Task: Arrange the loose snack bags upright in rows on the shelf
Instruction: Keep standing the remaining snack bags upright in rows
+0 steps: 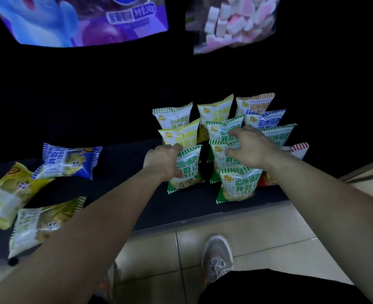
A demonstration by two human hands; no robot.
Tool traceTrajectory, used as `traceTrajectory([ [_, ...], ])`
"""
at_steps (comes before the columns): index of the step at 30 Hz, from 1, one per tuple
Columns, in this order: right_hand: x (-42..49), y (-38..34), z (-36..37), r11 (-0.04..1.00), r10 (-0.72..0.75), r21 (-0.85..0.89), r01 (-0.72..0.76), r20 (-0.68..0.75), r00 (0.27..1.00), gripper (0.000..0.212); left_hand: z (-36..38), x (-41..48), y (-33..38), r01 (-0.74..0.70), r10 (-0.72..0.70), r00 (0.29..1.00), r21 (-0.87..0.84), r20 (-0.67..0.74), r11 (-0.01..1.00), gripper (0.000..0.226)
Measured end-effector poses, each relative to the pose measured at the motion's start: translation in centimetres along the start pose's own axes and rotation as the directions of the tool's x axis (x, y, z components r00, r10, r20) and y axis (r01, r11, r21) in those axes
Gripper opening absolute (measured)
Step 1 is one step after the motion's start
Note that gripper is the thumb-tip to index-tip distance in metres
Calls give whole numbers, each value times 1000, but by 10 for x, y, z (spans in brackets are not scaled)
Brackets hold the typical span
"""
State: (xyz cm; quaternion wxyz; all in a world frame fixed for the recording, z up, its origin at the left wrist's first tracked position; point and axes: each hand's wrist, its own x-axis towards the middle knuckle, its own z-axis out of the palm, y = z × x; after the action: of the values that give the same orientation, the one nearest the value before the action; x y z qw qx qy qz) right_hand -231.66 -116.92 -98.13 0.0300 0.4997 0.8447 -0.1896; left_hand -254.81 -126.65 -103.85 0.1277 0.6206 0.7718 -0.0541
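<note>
Snack bags lying flat — blue bag point(68, 162) nearest — sit well left of your left hand point(162, 161), which grips a green bag point(186, 170); right hand point(250, 145) open.

A dark shelf point(119, 163) carries upright snack bags point(238, 185) centre-right; a blue bag point(69, 162) and two yellow bags point(7, 194) lie flat at left.
</note>
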Motion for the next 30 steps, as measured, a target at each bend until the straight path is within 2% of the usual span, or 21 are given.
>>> traceTrajectory([
  [3, 0, -5, 1, 1000, -5, -22, 5, 32, 999, 65, 4, 7, 8, -11, 12, 1000, -40, 10, 999, 88],
  [21, -16, -4, -12, 999, 27, -35, -25, 50, 998, 64, 7, 4, 27, -26, 29, 998, 71, -51, 997, 85],
  [25, -21, -23, -17, 998, 7, -60, -4, 46, 999, 63, -12, -9, 19, -27, 31, 996, 52, -82, 998, 91],
  [30, -35, -63, -25, 995, -55, -83, 58, 43, 998, 61, -53, -41, -13, 2, 5, 995, 69, -98, 998, 88],
])
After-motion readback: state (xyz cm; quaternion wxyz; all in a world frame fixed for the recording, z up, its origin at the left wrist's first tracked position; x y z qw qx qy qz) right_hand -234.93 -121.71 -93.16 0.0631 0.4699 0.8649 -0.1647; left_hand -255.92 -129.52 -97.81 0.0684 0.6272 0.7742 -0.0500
